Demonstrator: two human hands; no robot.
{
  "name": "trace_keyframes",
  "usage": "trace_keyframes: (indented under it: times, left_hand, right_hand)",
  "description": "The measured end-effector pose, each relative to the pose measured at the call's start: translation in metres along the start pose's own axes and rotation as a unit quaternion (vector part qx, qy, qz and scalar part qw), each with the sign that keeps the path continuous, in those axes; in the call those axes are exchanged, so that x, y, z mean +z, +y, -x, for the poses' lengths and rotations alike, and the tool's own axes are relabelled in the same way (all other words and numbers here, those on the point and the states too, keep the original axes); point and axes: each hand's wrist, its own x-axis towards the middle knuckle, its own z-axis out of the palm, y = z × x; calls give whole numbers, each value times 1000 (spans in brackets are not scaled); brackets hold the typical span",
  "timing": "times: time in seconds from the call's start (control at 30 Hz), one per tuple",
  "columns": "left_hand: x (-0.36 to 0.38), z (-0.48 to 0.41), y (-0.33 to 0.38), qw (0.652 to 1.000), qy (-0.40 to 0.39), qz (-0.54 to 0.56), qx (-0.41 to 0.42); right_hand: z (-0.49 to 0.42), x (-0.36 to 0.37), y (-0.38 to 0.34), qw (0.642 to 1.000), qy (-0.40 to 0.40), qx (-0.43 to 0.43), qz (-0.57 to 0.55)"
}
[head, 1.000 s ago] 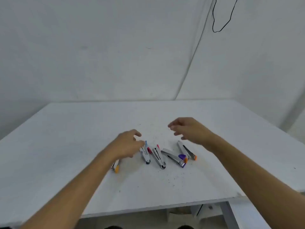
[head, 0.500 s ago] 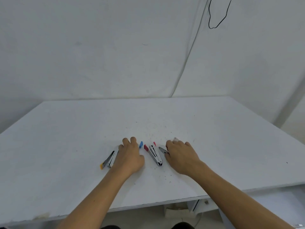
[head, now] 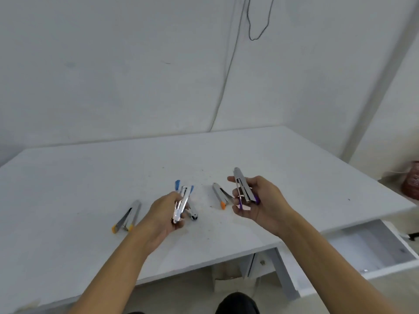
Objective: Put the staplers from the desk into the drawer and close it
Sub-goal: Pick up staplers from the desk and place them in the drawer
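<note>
My left hand (head: 163, 214) is lifted above the white desk (head: 68, 177) and grips a silver stapler with blue tips (head: 182, 200). My right hand (head: 260, 205) holds a silver stapler with purple ends (head: 242, 189), also raised off the desk. Lying on the desk are a stapler with yellow-orange ends (head: 128, 217) at the left, another silver stapler (head: 192, 213) partly hidden behind my left hand, and an orange-tipped one (head: 221, 197) between my hands. The white drawer (head: 374, 248) stands pulled out below the desk's right side, its inside showing bare.
A black cable (head: 256, 30) hangs on the wall behind the desk. A reddish object (head: 412, 182) sits at the far right edge. Desk legs (head: 283, 268) and a box stand under the desk near its front edge.
Both hands were flat on the staplers half a second ago; now each has lifted one stapler off the desk. The view has shifted right, showing the open drawer.
</note>
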Motion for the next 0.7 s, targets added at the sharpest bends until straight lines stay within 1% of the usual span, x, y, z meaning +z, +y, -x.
trace_keyframes:
  times: [0.07,0.17,0.2,0.27,0.33,0.4,0.5,0.6,0.7]
  left_hand:
    - [23,17,-2,999,-52,11,1]
    - [66,40,-13,992,-115,-47,20]
    - [80,47,-18,988,-136,-61,24]
    - [110,59,-31,977,-188,-95,37]
    - [137,67,-46,960,-233,-147,51]
    - [161,72,-63,942,-263,-200,62]
    - [192,71,-92,910,-285,-290,84]
    - [214,64,-117,876,-275,-380,112]
    - [241,47,-138,839,-247,-462,148]
  right_hand:
    - [14,-16,-3,999,31,-25,37]
    - [39,-46,-8,986,112,-51,112]
    - [48,-57,-9,977,141,-56,148]
    - [66,-86,-10,947,181,-63,257]
    - [88,-116,-10,916,173,-63,355]
    - [112,-145,-11,893,164,-45,416]
    - [140,-186,-15,863,197,-21,465]
    - [142,-222,-13,800,245,-11,548]
    - [120,-244,-3,737,270,-17,620]
